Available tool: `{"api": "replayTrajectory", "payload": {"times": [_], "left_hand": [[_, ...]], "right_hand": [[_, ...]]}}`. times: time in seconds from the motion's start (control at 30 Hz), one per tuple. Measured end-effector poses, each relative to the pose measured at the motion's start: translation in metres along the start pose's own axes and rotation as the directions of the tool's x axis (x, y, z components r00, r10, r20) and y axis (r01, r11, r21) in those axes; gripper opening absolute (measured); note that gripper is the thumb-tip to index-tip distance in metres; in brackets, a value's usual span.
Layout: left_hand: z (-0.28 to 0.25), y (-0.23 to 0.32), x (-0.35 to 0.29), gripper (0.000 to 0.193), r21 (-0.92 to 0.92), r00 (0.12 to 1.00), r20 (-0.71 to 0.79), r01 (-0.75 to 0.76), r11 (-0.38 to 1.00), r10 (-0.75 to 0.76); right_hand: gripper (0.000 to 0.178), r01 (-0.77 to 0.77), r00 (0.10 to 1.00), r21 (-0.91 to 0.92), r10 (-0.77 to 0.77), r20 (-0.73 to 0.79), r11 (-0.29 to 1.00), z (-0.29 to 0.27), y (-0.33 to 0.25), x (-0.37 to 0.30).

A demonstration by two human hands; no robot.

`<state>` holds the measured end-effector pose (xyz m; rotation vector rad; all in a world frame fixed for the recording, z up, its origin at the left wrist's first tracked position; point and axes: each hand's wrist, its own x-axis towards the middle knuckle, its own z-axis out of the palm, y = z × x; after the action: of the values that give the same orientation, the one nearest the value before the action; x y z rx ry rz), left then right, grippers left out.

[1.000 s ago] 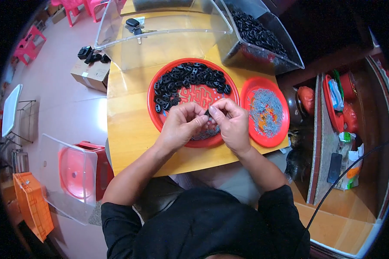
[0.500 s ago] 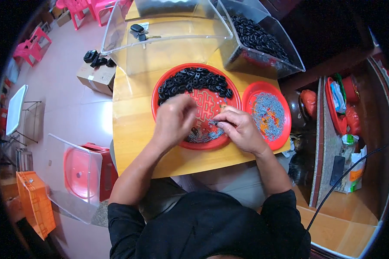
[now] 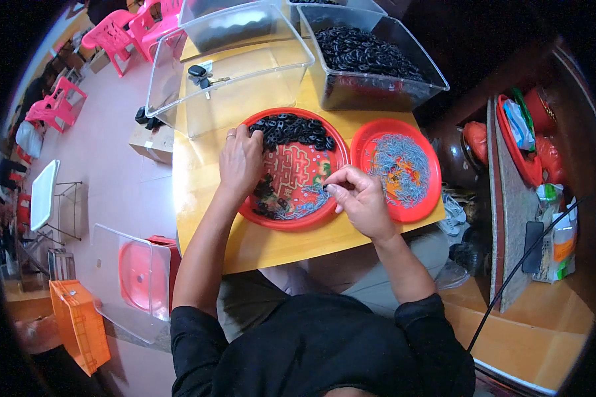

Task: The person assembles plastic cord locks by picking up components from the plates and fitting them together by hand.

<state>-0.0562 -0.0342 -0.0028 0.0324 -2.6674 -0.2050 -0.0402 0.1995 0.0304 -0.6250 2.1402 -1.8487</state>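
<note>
A round red tray (image 3: 291, 225) bears a heap of small black oval plastic pieces with holes (image 3: 298, 129), with more of them at its lower left. Thin grey pins (image 3: 302, 206) lie scattered near its front rim. My left hand (image 3: 242, 159) reaches over the tray's left rim, its fingers curled down onto the heap's left end; its fingertips are partly hidden. Above the tray's right side, thumb and forefinger of my right hand (image 3: 361, 197) pinch a small black piece (image 3: 326, 188). A second red tray (image 3: 432, 178) beside it bears many grey pins.
Behind the trays stand a clear bin full of black pieces (image 3: 377, 99) and another clear bin (image 3: 245, 69). Keys (image 3: 206, 81) show through its wall. Left of the yellow table (image 3: 208, 225) are a cardboard box (image 3: 153, 142) and a red stool (image 3: 142, 271).
My left hand has moved leftward and away from me, onto the black heap. My right hand still pinches, now somewhat apart from the left. The whole view has shifted slightly.
</note>
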Motion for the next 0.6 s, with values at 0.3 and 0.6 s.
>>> {"api": "replayTrajectory", "payload": {"times": [0.3, 0.6], "left_hand": [[0.007, 0.007, 0.000, 0.013, -0.050, 1.000, 0.027, -0.012, 0.999, 0.014], [0.001, 0.008, -0.013, 0.007, 0.060, 0.990, -0.072, -0.120, 0.991, 0.124]], "right_hand": [[0.003, -0.019, 0.999, 0.088, 0.023, -0.045, 0.996, -0.001, 0.015, -0.017], [0.004, -0.057, 0.998, 0.080, 0.055, 0.018, 0.995, 0.023, 0.014, -0.017]]}}
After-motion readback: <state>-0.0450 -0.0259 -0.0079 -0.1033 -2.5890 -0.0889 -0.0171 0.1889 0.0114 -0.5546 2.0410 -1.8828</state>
